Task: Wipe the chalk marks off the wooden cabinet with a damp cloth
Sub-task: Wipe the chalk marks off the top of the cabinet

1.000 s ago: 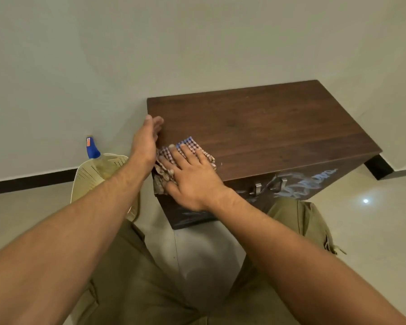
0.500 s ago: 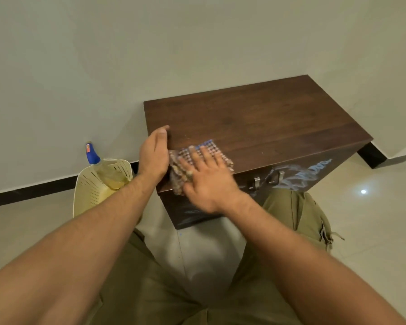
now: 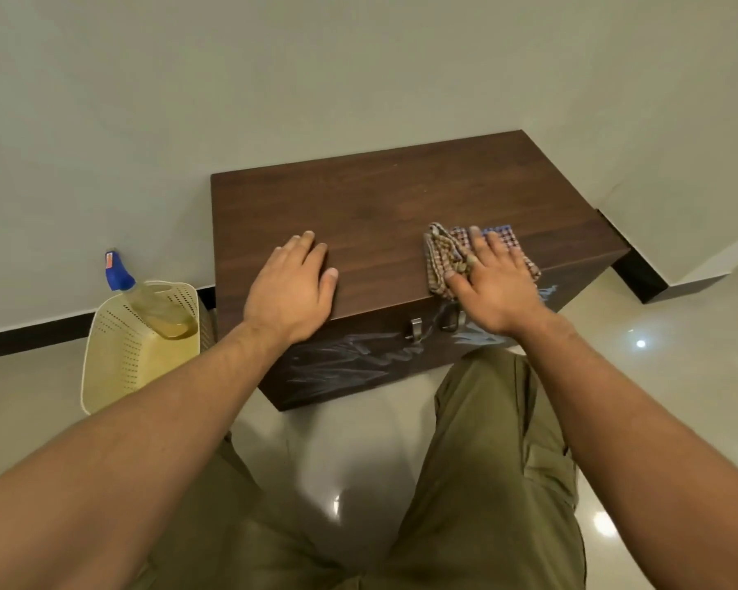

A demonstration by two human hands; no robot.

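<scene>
A low dark wooden cabinet stands against the wall. Pale chalk marks streak its front face below two metal handles. A checked cloth lies on the top near the front right edge. My right hand presses flat on the cloth with straight fingers. On the bare wood near the front left rests my left hand, flat and holding nothing.
A cream perforated basket sits on the floor left of the cabinet, with a blue-capped spray bottle leaning in it. My knees in olive trousers are close to the cabinet front. Glossy tiled floor lies to the right.
My right hand has slid the cloth from the front left corner across to the front right of the top. My left hand moved from the left edge onto the top, lying flat.
</scene>
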